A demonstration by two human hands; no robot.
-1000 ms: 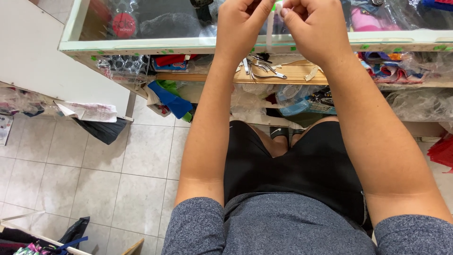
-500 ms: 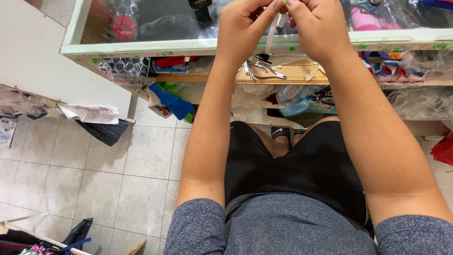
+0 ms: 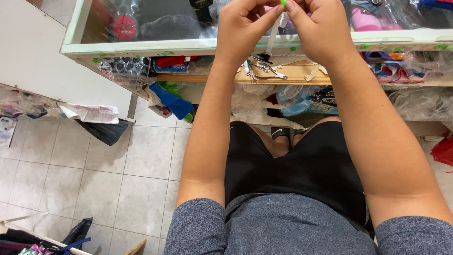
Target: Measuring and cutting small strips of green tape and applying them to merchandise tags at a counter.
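Both my hands are raised over the glass counter [image 3: 141,47] at the top of the head view. My left hand [image 3: 243,23] and my right hand [image 3: 318,26] pinch together at their fingertips on a small green piece [image 3: 283,3]. A thin white strip [image 3: 274,34] hangs down from between the fingers. What the green piece is I cannot tell; the frame's top edge cuts it off.
A wooden shelf [image 3: 292,75] under the counter holds metal pliers [image 3: 262,68] and scraps. Plastic bags and coloured cloth fill the space below. A white cabinet [image 3: 37,56] stands at left with papers. The floor [image 3: 94,174] is tiled; I sit in black shorts.
My hands have moved slightly up and closer together; the green piece now shows between the fingertips, and the white strip hangs a little higher.
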